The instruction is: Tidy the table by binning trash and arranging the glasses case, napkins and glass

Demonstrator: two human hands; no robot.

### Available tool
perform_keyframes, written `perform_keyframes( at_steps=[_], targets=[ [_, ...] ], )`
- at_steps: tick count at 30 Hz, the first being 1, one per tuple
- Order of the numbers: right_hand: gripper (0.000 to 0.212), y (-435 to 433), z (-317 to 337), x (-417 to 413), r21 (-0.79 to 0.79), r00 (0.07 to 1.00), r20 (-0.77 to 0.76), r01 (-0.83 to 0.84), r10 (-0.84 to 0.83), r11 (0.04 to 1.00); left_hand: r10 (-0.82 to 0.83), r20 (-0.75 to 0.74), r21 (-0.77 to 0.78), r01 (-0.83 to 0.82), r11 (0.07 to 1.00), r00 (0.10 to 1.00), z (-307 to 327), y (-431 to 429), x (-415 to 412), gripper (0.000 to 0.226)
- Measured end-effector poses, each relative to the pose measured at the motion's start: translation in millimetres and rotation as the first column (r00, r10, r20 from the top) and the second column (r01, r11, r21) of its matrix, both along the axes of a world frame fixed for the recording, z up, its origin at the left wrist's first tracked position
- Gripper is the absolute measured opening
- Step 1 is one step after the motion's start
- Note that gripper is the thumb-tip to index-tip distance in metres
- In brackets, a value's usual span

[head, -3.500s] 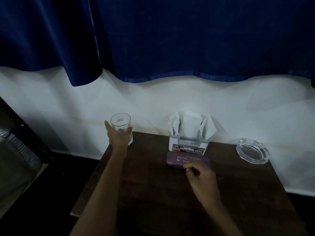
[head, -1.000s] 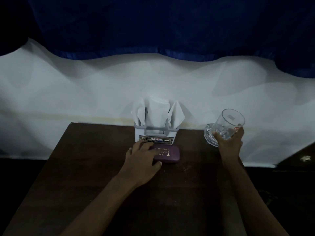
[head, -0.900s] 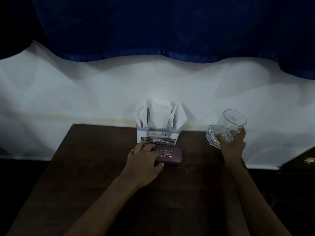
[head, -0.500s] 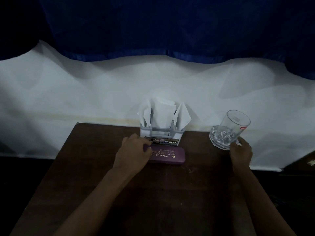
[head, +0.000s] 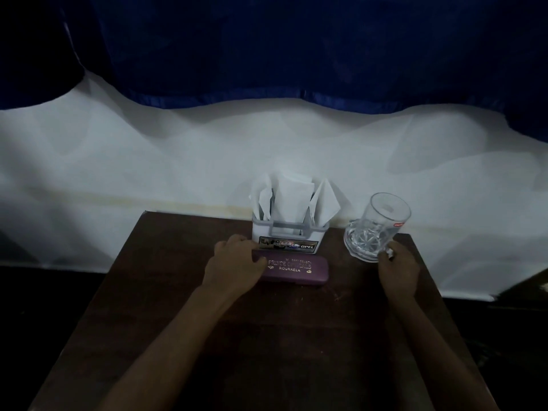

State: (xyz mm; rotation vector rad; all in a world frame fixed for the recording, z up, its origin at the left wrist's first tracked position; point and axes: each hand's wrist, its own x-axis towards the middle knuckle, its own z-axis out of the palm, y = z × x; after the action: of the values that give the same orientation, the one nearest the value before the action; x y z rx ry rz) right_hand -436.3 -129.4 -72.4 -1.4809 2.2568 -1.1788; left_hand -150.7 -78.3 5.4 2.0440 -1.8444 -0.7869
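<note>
A purple glasses case (head: 296, 268) lies flat on the dark wooden table (head: 267, 336), just in front of a white napkin holder (head: 289, 235) stuffed with white napkins (head: 292, 200). My left hand (head: 234, 265) rests on the case's left end, fingers curled over it. A clear glass (head: 385, 221) stands tilted inside a clear glass ashtray (head: 360, 247) at the back right of the table. My right hand (head: 397, 268) is off the glass, its fingertips pinched at the ashtray's front rim.
A white wall runs right behind the table, with a dark blue curtain (head: 296, 46) hanging above it. The table's right edge is close to my right hand. The floor on both sides is dark.
The glass went from my left hand at the table's back left to my right hand, which set it in the ashtray and let go. My left hand slid to the case's left end.
</note>
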Motion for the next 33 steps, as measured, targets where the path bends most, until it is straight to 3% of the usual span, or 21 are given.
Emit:
perform_keyframes(
  at_steps=[3, 14, 28, 33],
  targets=[
    [0.02, 1.4, -3.5, 10.3, 0.008, 0.999, -0.018, -0.035, 0.035, 0.999, -0.01, -0.007, 0.004, 0.01, 1.0, 1.0, -0.4, 0.3, 0.4, 0.038],
    [0.031, 5.7, -5.8, 26.4, -0.03, 0.991, -0.07, -0.114, 0.111, 0.993, -0.092, -0.005, 0.125, 0.092, 0.988, 0.996, -5.5, -0.5, -1.3, 0.048],
    [0.034, 11.5, -5.6, 30.9, 0.026, 0.988, -0.092, -0.122, 0.124, 0.992, -0.127, 0.017, 0.136, 0.124, 0.983, 0.992, -9.0, -2.6, -3.9, 0.053],
    [0.047, 19.1, 4.4, 34.5, -0.006, 0.994, 0.0, -0.106, 0.106, 0.994, -0.11, 0.021, 0.158, 0.105, 0.982, 0.994, -3.9, 1.4, -7.7, 0.055]
  ],
)
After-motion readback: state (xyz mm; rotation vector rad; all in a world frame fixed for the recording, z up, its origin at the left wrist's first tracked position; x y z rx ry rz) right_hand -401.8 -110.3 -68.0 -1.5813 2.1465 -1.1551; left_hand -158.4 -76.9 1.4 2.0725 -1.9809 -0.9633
